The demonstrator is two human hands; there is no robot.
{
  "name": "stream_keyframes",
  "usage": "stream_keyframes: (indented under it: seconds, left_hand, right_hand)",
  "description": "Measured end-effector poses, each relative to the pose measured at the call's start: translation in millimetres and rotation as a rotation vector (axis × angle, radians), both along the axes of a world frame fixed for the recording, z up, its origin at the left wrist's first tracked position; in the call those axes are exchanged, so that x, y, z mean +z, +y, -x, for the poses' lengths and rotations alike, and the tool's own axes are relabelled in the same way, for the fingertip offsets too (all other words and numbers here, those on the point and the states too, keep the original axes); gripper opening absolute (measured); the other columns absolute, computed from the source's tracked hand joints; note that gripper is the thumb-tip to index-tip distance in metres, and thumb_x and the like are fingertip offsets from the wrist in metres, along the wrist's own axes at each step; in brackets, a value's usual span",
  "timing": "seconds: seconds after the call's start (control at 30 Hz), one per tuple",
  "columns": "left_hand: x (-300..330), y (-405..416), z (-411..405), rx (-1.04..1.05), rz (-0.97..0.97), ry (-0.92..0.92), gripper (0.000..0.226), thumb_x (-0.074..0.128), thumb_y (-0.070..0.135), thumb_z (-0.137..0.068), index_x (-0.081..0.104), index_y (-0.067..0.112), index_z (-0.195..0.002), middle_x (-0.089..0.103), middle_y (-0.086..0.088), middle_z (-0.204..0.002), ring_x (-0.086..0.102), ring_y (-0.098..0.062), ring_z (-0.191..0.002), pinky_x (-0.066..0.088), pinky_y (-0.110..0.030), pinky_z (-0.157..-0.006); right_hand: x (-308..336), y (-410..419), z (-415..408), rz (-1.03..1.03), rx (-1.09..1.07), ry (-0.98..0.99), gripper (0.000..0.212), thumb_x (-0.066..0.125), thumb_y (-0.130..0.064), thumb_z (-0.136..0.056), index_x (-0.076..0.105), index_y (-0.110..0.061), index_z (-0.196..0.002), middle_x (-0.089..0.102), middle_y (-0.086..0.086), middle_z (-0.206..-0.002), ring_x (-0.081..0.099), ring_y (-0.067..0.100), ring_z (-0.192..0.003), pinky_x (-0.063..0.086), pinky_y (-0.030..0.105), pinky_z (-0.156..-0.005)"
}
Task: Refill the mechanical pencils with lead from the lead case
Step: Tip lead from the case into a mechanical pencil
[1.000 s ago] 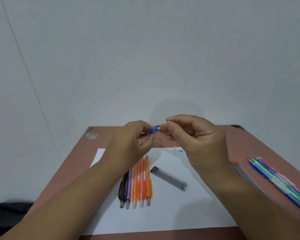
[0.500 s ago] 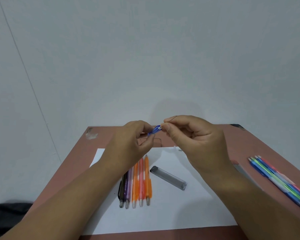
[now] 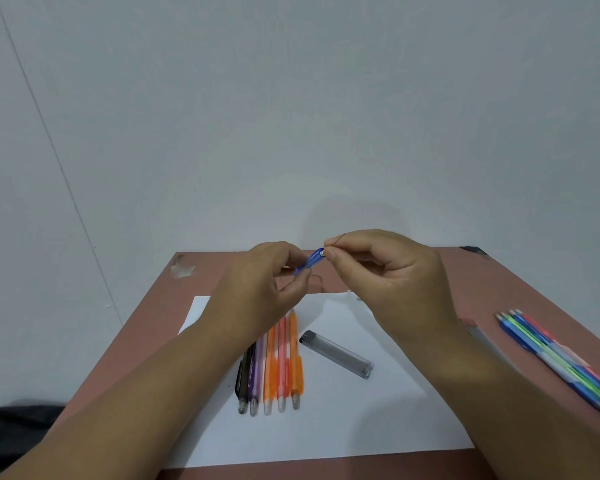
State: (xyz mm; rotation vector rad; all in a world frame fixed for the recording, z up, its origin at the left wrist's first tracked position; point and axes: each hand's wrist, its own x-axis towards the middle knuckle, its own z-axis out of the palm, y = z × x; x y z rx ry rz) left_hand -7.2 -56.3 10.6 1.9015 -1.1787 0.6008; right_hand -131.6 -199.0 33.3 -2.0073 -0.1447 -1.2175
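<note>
lead [image 3: 340, 239]: shorter stub showing than a second ago, feeding into blue pencil [image 3: 310, 260]
right hand [image 3: 388, 271]: pinches lead at pencil's open end
left hand [image 3: 260, 292]: grips pencil barrel
lead case [image 3: 336, 355]: below pencil, on paper [image 3: 361, 420]

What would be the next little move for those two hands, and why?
Probably the right hand slides the thin lead down into the blue pencil. The left hand grips that pencil with its open end facing the lead, and most of the lead appears outside.

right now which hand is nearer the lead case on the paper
Right, though only narrowly. The right hand is raised above and just behind the lead case, pinching a lead. The left hand is raised to the case's left, holding the blue pencil.
</note>
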Motion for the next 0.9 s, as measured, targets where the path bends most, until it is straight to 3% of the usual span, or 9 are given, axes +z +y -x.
stream_keyframes:
  seconds: [0.13,0.4,0.57,0.77,0.9]
  left_hand:
    - [-0.1,0.5,1.3,-0.012,-0.005,0.019,0.013,0.074,0.020,-0.088,0.074,0.019,-0.100,0.066,0.016,-0.089,0.065,-0.005,-0.084,0.057,-0.027,-0.072]
    - [-1.1,0.0,1.8,-0.018,-0.013,0.065,0.013,0.073,0.023,-0.087,0.073,0.025,-0.100,0.067,0.022,-0.088,0.064,0.001,-0.086,0.054,-0.019,-0.073]
    - [-1.1,0.3,1.4,-0.014,-0.016,0.088,0.014,0.072,0.027,-0.087,0.073,0.027,-0.101,0.066,0.023,-0.087,0.064,0.002,-0.086,0.056,-0.021,-0.075]
    - [-1.6,-0.6,0.9,-0.013,0.016,0.063,0.013,0.072,0.031,-0.087,0.073,0.025,-0.099,0.066,0.021,-0.084,0.064,-0.001,-0.083,0.057,-0.026,-0.072]
    - [-2.3,-2.5,2.4,-0.019,0.050,0.005,0.012,0.070,0.035,-0.087,0.072,0.026,-0.095,0.062,0.023,-0.081,0.063,-0.001,-0.079,0.055,-0.023,-0.068]
  right_hand:
    - [0.9,-0.4,-0.5,-0.003,-0.039,0.022,0.010,0.077,-0.008,-0.088,0.081,-0.014,-0.094,0.076,-0.009,-0.091,0.073,0.008,-0.089,0.056,0.020,-0.077]
    - [4.0,3.7,4.1,-0.217,0.028,0.124,0.027,0.076,-0.010,-0.089,0.076,-0.033,-0.103,0.076,-0.017,-0.093,0.073,0.004,-0.090,0.059,0.021,-0.075]
    - [6.6,3.9,5.3,-0.208,0.032,0.126,0.031,0.075,-0.009,-0.089,0.073,-0.032,-0.108,0.074,-0.015,-0.094,0.072,0.006,-0.090,0.057,0.018,-0.073]
    - [2.1,1.4,0.5,-0.189,-0.023,0.266,0.033,0.077,-0.015,-0.088,0.074,-0.035,-0.113,0.073,-0.018,-0.099,0.069,0.003,-0.096,0.055,0.014,-0.078]
    - [0.7,3.2,-0.9,-0.246,0.039,0.293,0.024,0.076,-0.015,-0.089,0.076,-0.032,-0.105,0.075,-0.018,-0.093,0.072,0.001,-0.089,0.054,0.014,-0.076]
